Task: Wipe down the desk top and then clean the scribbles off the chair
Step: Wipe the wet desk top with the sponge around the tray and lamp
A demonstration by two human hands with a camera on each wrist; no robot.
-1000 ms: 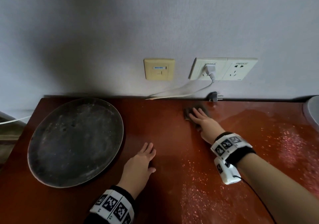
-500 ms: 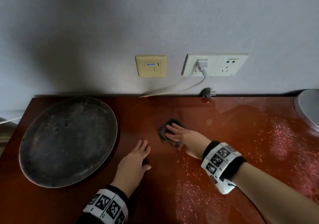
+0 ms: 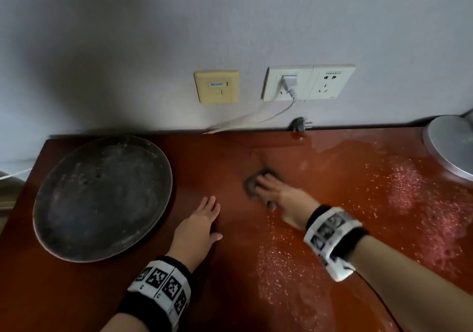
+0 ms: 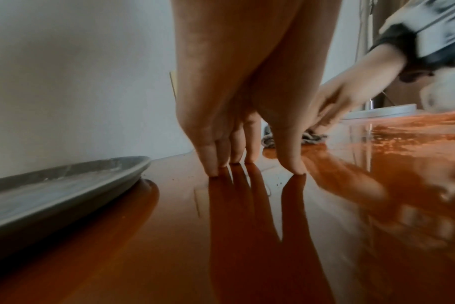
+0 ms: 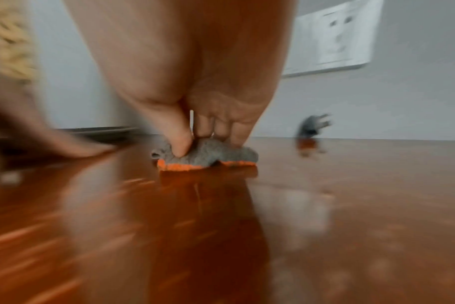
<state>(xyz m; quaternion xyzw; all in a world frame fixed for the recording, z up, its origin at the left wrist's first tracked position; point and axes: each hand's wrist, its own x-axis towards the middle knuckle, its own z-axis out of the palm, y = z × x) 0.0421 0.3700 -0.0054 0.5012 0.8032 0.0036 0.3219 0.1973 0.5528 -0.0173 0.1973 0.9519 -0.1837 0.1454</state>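
Right grip (image 3: pixel 277 196) pinches grey cloth (image 5: pixel 205 154) against worktop (image 3: pixel 307 267); left grip (image 3: pixel 198 225) lies flat and empty, fingers straight.

Cloth sits centre of worktop, at 1 o'clock from left grip. Hazards: a stroke toward 12 o'clock could snag the loose black plug (image 3: pixel 300 124) at the wall edge; toward 9 o'clock the round metal tray (image 3: pixel 102 198) blocks travel; the wet film could let the bracing palm slip. Open room lies toward 3 to 5 o'clock, short of the lamp base (image 3: pixel 450 145). Chair not in view.
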